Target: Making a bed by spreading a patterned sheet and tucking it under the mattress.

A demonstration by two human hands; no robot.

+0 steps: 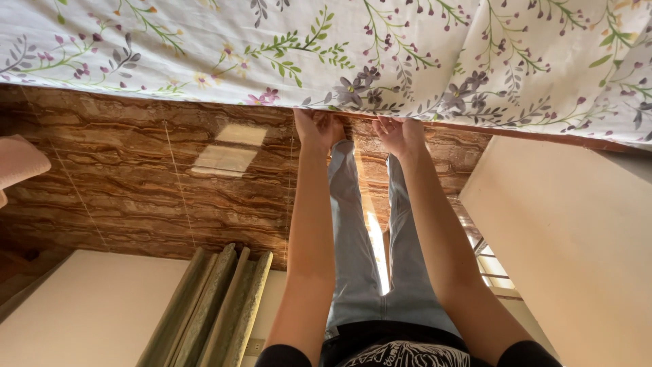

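The floral bedsheet (353,54) hangs over the bed's edge, above the brown marbled floor (136,183); the left hand (318,128) and right hand (399,134) pinch its hem side by side, fingers closed on cloth; tucking or straightening seems underway; a steady, even pull looks needed.

The floral bedsheet (421,61) spans the full width of the upper part of the head view. The fabric is white, printed with green leafy sprigs, purple and lilac blossoms and a few small yellow flowers. It lies mostly flat on the left, while on the right it forms several soft folds and creases that run diagonally. Its lower edge runs roughly straight, sloping gently downward from left to right, and hangs over the brown marbled floor. The edge is gathered slightly at mid-frame, where it is gripped at two adjacent points.
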